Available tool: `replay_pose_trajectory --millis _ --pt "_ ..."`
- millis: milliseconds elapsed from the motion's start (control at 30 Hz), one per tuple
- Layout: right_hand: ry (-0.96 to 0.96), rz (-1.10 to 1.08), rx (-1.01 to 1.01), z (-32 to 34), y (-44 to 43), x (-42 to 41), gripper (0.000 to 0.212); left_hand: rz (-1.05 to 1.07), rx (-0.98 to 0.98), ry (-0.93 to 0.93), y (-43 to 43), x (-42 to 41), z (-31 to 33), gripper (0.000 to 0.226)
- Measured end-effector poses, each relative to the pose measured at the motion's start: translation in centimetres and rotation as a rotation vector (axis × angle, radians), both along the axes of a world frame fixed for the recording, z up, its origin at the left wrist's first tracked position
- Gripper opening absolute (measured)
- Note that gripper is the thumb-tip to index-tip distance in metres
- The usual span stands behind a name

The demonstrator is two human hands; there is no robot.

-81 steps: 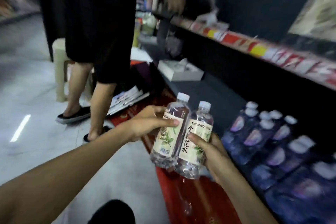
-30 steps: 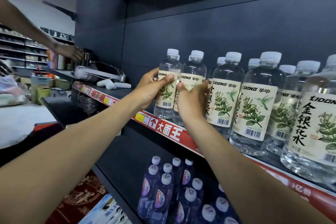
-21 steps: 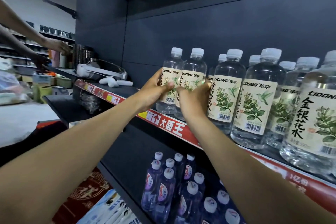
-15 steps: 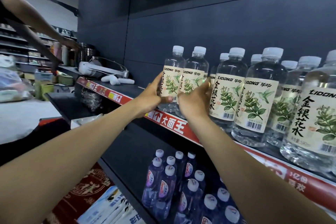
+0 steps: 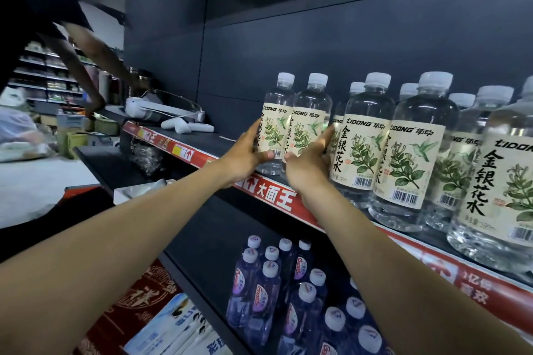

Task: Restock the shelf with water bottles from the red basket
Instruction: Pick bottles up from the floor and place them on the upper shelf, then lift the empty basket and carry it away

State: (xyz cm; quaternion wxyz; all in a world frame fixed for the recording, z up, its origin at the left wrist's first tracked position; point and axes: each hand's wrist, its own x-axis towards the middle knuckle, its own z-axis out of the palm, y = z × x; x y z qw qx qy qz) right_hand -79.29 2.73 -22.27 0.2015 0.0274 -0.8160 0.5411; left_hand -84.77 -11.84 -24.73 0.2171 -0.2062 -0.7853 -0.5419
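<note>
Two clear water bottles with white caps and cream leaf labels stand side by side on the dark shelf (image 5: 219, 140) with a red price strip. My left hand (image 5: 243, 157) grips the left bottle (image 5: 278, 112) from its left side. My right hand (image 5: 308, 163) grips the right bottle (image 5: 310, 115), fingers round its right side. Both bottles sit at the left end of a row of several identical bottles (image 5: 415, 147). The red basket is out of view.
Purple-labelled bottles (image 5: 268, 282) fill the lower shelf. White gadgets (image 5: 164, 112) lie further left on the upper shelf. Another person's arms (image 5: 95, 57) reach over the shelf at the far left. Red and white packs (image 5: 161, 323) lie bottom left.
I lifted both bottles from below up to the shelf. Over the last second they slid further back, upright, next to the row, and my hands stayed on them.
</note>
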Motion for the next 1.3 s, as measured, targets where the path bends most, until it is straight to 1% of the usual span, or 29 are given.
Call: replay_pose_trajectory --millis 233,333,400,467,500,600,667,800,967,1067,1133,1233,1300 --pt "-0.046 0.016 0.088 -0.2 -0.3 0.6 0.1 0.081 -0.134 -0.05 0.5 2.1 -0.5 0.069" --pt "-0.072 0.036 0.115 -0.4 -0.4 1.5 0.097 0.147 -0.185 -0.045 0.8 2.6 -0.8 0.077" --pt "-0.062 0.062 0.147 -0.8 -0.3 2.4 0.092 0.223 -0.247 -0.025 1.0 2.9 -0.7 0.069" --pt "-0.021 0.103 0.261 -1.6 -0.3 3.6 0.087 0.323 -0.347 0.012 0.8 3.1 -0.8 0.059" --pt "0.009 0.118 0.332 -2.2 -0.2 4.1 0.087 0.37 -0.412 0.027 0.6 3.3 -0.9 0.059" --pt "0.124 0.091 0.559 -4.1 0.1 5.4 0.087 0.483 -0.622 0.037 -0.2 4.4 -1.7 0.069" --pt "0.152 0.052 0.695 -5.3 0.2 6.0 0.084 0.555 -0.733 0.004 -0.7 5.8 -2.2 0.074" --pt "0.172 0.06 0.863 -7.4 -0.8 7.1 0.082 0.66 -0.851 -0.018 -2.5 9.5 -4.1 0.074" --pt "0.097 0.233 0.9 -11.7 -5.2 9.6 0.075 0.785 -1.003 -0.178 -6.3 16.6 -9.4 0.074" --pt "0.088 0.408 0.884 -15.5 -9.2 12.0 0.072 0.906 -1.038 -0.281 -10.3 22.4 -13.8 0.074" --pt "0.087 0.543 0.862 -18.2 -12.1 14.4 0.069 0.984 -1.065 -0.394 -13.0 26.9 -17.0 0.075" --pt "0.108 0.728 0.844 -21.8 -16.5 18.4 0.065 1.113 -1.01 -0.579 -16.4 33.8 -20.5 0.076" --pt "0.135 0.852 0.838 -23.7 -19.2 21.0 0.062 1.201 -0.955 -0.647 -18.2 38.0 -22.1 0.073"
